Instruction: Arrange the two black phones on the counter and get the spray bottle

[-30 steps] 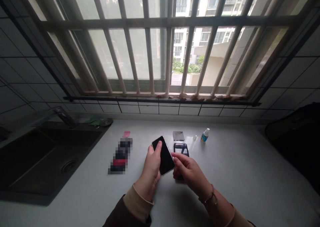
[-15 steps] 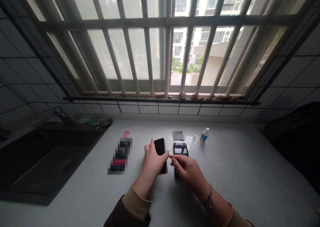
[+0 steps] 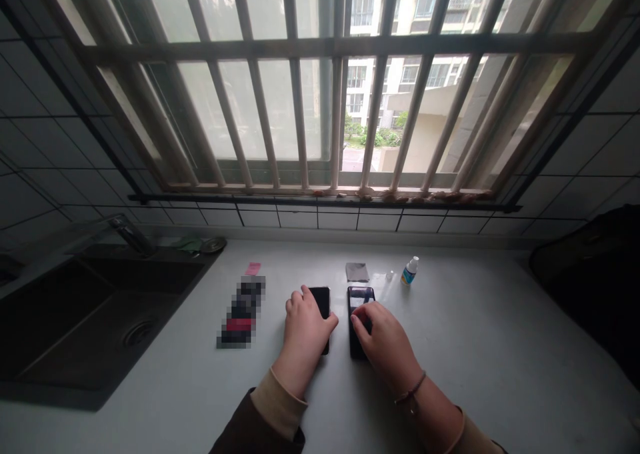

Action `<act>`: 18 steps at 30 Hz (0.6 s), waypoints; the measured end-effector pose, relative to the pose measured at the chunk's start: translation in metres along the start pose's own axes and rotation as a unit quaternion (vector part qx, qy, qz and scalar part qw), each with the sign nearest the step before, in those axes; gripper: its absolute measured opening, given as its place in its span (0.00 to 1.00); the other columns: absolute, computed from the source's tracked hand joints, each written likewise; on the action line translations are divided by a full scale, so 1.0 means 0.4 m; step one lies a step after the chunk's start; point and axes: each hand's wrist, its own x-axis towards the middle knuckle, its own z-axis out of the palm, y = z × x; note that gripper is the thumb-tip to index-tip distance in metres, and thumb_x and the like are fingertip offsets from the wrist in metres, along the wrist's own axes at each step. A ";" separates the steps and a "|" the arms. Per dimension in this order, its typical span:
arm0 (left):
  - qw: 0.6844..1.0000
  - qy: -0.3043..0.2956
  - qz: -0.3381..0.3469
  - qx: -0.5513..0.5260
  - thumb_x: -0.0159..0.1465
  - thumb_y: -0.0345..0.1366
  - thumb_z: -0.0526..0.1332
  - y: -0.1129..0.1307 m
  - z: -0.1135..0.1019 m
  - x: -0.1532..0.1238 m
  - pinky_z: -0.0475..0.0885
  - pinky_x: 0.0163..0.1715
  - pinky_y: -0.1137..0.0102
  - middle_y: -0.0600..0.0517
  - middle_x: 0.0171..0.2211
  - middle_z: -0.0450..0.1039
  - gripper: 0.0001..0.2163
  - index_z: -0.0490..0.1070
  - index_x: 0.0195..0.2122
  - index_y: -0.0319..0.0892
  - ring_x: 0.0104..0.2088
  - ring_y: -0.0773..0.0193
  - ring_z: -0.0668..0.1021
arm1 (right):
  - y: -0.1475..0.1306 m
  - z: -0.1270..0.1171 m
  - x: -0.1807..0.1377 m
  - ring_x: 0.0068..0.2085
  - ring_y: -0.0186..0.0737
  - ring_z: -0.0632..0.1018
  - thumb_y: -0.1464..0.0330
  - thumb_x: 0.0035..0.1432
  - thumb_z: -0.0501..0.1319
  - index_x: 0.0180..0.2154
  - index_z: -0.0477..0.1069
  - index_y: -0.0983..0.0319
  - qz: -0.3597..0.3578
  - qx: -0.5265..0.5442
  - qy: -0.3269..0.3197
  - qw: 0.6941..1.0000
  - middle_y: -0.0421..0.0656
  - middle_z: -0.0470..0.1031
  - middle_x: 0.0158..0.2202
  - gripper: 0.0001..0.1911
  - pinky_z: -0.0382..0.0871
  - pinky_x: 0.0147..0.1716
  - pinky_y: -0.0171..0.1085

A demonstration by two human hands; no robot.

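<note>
Two dark phones lie side by side on the pale countertop (image 3: 475,334). My left hand (image 3: 304,331) rests flat on the left phone (image 3: 321,302), covering its lower half and pressing it to the counter. My right hand (image 3: 384,344) lies over the lower part of the right phone (image 3: 359,301), fingertips touching its screen. The upper ends of both phones show beyond my fingers.
A small white bottle with a blue label (image 3: 410,271), a tiny cap (image 3: 389,275) and a grey square wipe (image 3: 357,271) sit behind the phones. A pink slip (image 3: 253,268) and a dark packet (image 3: 241,311) lie to the left. A black sink (image 3: 100,307) is far left, a dark bag (image 3: 595,274) far right.
My left hand has lowered the phone it held tilted in the air down flat onto the counter. My right hand has moved onto the other phone.
</note>
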 end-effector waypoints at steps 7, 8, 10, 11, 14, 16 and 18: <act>1.000 0.000 0.008 -0.004 0.58 0.43 0.69 0.010 0.023 -0.002 0.65 0.61 0.57 0.32 0.54 0.70 0.41 0.61 0.68 0.23 0.57 0.39 0.72 | -0.003 0.001 -0.002 0.41 0.48 0.79 0.68 0.69 0.61 0.37 0.76 0.59 0.006 -0.003 -0.007 1.000 0.46 0.78 0.38 0.07 0.70 0.43 0.42; 1.000 0.002 0.009 -0.004 0.58 0.43 0.70 0.011 0.025 -0.002 0.65 0.61 0.57 0.32 0.54 0.70 0.41 0.61 0.68 0.24 0.57 0.39 0.72 | -0.004 0.001 -0.002 0.42 0.48 0.79 0.68 0.69 0.61 0.37 0.76 0.59 0.007 -0.003 -0.007 1.000 0.46 0.78 0.38 0.07 0.70 0.43 0.42; 1.000 0.006 0.014 -0.004 0.58 0.43 0.70 0.013 0.028 -0.001 0.66 0.60 0.57 0.32 0.55 0.69 0.40 0.62 0.67 0.24 0.57 0.39 0.72 | -0.006 0.001 -0.003 0.41 0.48 0.79 0.68 0.69 0.61 0.37 0.76 0.59 0.009 -0.003 -0.009 1.000 0.45 0.78 0.38 0.07 0.70 0.43 0.42; 1.000 0.008 0.016 -0.004 0.58 0.43 0.70 0.014 0.029 -0.001 0.66 0.60 0.57 0.32 0.55 0.69 0.40 0.62 0.67 0.23 0.56 0.40 0.72 | -0.007 0.001 -0.003 0.41 0.48 0.79 0.68 0.69 0.61 0.37 0.76 0.59 0.010 -0.003 -0.010 1.000 0.45 0.78 0.38 0.07 0.70 0.43 0.42; 1.000 0.014 0.020 -0.005 0.59 0.43 0.69 0.013 0.035 0.002 0.67 0.60 0.57 0.32 0.55 0.69 0.40 0.61 0.67 0.22 0.56 0.40 0.72 | -0.007 0.001 -0.002 0.41 0.48 0.79 0.68 0.69 0.61 0.37 0.76 0.59 0.012 -0.004 -0.013 1.000 0.45 0.78 0.38 0.07 0.69 0.42 0.42; 1.000 0.015 0.021 -0.004 0.59 0.43 0.69 0.012 0.037 0.003 0.66 0.60 0.57 0.33 0.55 0.69 0.39 0.62 0.67 0.24 0.57 0.40 0.72 | -0.006 0.001 -0.002 0.41 0.48 0.79 0.68 0.69 0.61 0.37 0.76 0.59 0.011 -0.004 -0.012 1.000 0.45 0.78 0.38 0.07 0.69 0.42 0.42; 1.000 0.012 0.019 -0.002 0.59 0.43 0.69 0.012 0.038 0.006 0.66 0.61 0.57 0.34 0.55 0.69 0.38 0.63 0.67 0.26 0.58 0.41 0.72 | -0.005 0.002 -0.002 0.41 0.48 0.79 0.68 0.69 0.61 0.37 0.76 0.59 0.010 -0.005 -0.011 1.000 0.45 0.78 0.37 0.07 0.69 0.41 0.42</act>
